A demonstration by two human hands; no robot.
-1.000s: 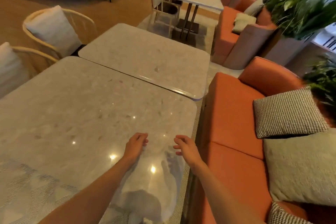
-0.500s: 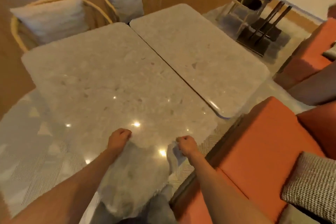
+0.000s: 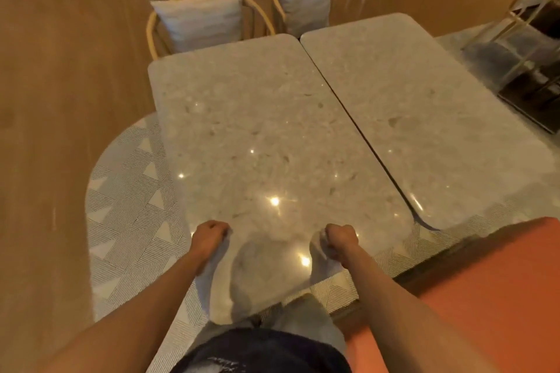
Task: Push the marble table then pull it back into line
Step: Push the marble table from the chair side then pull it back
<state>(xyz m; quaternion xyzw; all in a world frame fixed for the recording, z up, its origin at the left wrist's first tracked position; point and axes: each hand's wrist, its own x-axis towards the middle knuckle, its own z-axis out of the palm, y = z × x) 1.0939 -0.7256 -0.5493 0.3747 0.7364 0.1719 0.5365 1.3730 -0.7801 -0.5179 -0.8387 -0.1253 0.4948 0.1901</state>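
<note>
The marble table (image 3: 272, 145) stands directly in front of the person, on a patterned grey rug (image 3: 127, 206), with its long right side against a second marble table (image 3: 424, 118). Only a thin dark seam separates the two tops. At the far end the two edges are close to level, but at the near end this table comes further toward the person than its neighbour does. I judge from this that it is not yet in line. Which part of the task is going on, the push or the pull back, cannot be told from one view; in either case some final adjusting seems to remain.

The left hand (image 3: 209, 236) and the right hand (image 3: 341, 239) are both on the near part of the top, well apart from each other, one toward each side. Both have the fingers curled in like fists, and they appear to press on the marble with the knuckles; neither holds anything that I can see. The picture is soft here, so the exact contact is uncertain.

Behind the far edge stand two rattan chairs (image 3: 209, 18) with pale cushions. An orange sofa (image 3: 485, 297) is at the person's right, on a wooden floor (image 3: 60, 70).
</note>
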